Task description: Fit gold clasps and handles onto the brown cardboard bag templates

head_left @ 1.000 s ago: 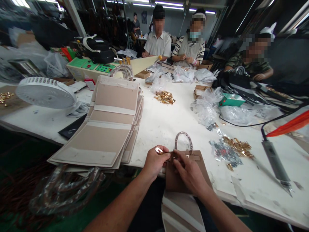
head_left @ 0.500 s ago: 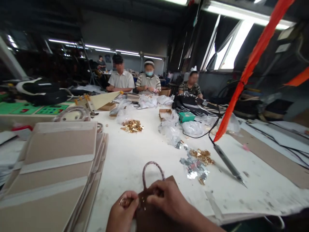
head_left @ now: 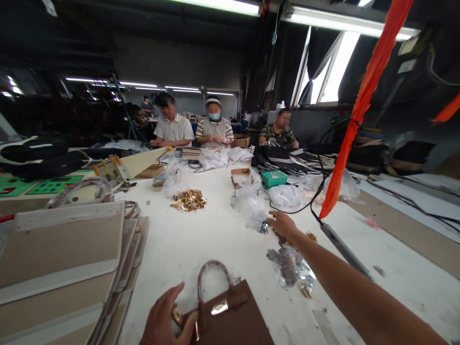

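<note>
A brown handbag panel with a looped, wrapped handle lies at the bottom centre, a gold metal plate on its strap. My left hand grips the bag's left edge, thumb by a gold fitting. My right hand reaches out over the table, fingers at small silvery pieces beside a clear plastic bag; whether it holds one is hidden. Below its forearm lie silver-wrapped pieces, and gold pieces partly covered by the hand.
Stacked beige panels fill the left. A gold heap lies mid-table. A green box stands further back. At the right, a grey pen-like tool hangs by an orange strip. Several people sit across the table.
My right hand has left the bag and moved forward and right to the small pieces. A gold plate now shows on the bag's strap. The view has shifted slightly.
</note>
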A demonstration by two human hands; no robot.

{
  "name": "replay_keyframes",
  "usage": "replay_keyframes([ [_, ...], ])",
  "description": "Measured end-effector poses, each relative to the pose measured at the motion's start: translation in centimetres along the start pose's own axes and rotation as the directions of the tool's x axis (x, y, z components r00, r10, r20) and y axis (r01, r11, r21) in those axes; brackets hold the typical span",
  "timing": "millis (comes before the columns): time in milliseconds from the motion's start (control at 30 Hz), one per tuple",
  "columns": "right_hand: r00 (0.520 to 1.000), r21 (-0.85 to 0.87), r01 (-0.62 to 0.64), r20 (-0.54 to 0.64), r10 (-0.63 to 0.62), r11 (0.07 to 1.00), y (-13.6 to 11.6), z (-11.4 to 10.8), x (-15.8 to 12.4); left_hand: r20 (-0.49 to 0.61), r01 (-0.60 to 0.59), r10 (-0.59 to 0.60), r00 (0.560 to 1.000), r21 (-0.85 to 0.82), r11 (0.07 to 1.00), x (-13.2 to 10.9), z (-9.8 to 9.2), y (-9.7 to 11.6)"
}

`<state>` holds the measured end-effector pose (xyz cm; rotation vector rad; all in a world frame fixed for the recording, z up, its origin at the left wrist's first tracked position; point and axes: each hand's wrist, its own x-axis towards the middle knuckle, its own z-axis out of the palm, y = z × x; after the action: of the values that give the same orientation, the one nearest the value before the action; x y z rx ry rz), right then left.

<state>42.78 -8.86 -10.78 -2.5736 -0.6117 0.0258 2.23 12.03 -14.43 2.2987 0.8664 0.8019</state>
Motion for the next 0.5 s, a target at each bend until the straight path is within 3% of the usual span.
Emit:
replay_keyframes([
  [67,1.000,-0.016,0.026,0.007,-0.026,1.000,0.3,0.7,0.9,-0.101,-0.179,0.187,0.977,0.087,0.980,0.0,-0.6,1.6],
  [133,0.999,-0.014,0.052,-0.011,-0.052,0.999,0.7,1.0,1.1,-0.137,-0.331,0.350,0.927,0.145,0.932,0.1,-1.4,3.8],
  [233,0.995,0.030,0.083,-0.062,-0.081,0.996,1.2,0.4,0.3,-0.057,-0.511,0.516,0.855,0.085,0.855,0.6,-2.0,7.5],
  [300,0.991,0.091,0.110,-0.082,-0.103,0.990,1.1,-0.2,-1.3,0.090,-0.535,0.535,0.840,-0.023,0.845,1.0,-1.6,9.4],
  [367,0.987,0.170,0.149,-0.085,-0.136,0.974,0.5,-0.6,-3.8,0.285,-0.476,0.477,0.831,-0.076,0.876,1.4,-0.6,10.4],
  [500,0.981,0.547,0.179,-0.034,-0.192,0.818,-2.5,-0.7,-11.1,0.547,-0.441,0.357,0.758,0.025,0.897,1.8,1.5,10.5],
])
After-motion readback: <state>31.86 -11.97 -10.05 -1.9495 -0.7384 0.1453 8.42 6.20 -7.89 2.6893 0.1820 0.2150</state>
